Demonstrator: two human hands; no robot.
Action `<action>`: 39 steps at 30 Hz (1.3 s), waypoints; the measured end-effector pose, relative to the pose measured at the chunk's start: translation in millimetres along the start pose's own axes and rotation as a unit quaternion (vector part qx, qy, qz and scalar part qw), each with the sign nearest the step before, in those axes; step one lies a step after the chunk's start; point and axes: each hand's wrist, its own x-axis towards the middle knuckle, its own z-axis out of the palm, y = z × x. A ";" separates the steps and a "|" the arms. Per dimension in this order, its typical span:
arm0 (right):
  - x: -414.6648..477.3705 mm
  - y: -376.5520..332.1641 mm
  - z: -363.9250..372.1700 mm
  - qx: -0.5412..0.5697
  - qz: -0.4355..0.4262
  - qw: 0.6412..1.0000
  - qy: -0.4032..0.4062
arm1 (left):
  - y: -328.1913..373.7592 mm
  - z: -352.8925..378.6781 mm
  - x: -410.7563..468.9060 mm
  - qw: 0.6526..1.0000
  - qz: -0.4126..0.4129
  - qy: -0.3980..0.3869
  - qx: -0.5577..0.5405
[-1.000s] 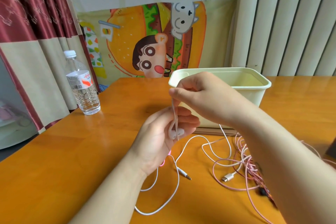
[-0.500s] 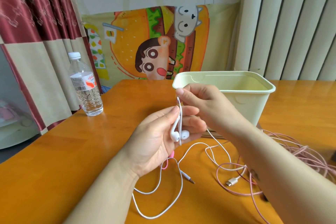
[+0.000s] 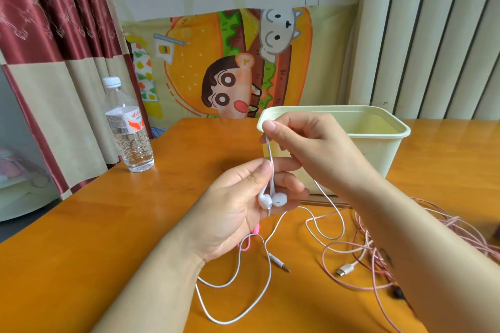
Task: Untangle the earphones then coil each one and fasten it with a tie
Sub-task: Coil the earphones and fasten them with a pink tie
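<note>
Before the tub: your two hands meet above the table, both on the white earphones.
Left hand: palm up, nearer you than the tub; your thumb pins the two thin cords against your fingers, and both buds lie side by side on those fingers.
Right hand: just in front of the tub's left corner, above your left hand; thumb and forefinger pinch the same cords, drawn upright between the hands.
White cord: it drops from your right hand to the table in front of the tub, loops loosely toward you and ends in a jack.
Pink earphones: a loose tangle in front of the tub, to its right, partly under your right forearm; their plug lies apart from the jack.
Pink loop: on the table under your left hand, mostly hidden.
Bottle: upright, well left of the tub.
</note>
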 end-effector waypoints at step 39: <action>-3.6 -0.5 -6.0 -0.092 0.033 0.995 -0.024 | -1.3 0.2 1.9 0.999 0.010 0.047 0.011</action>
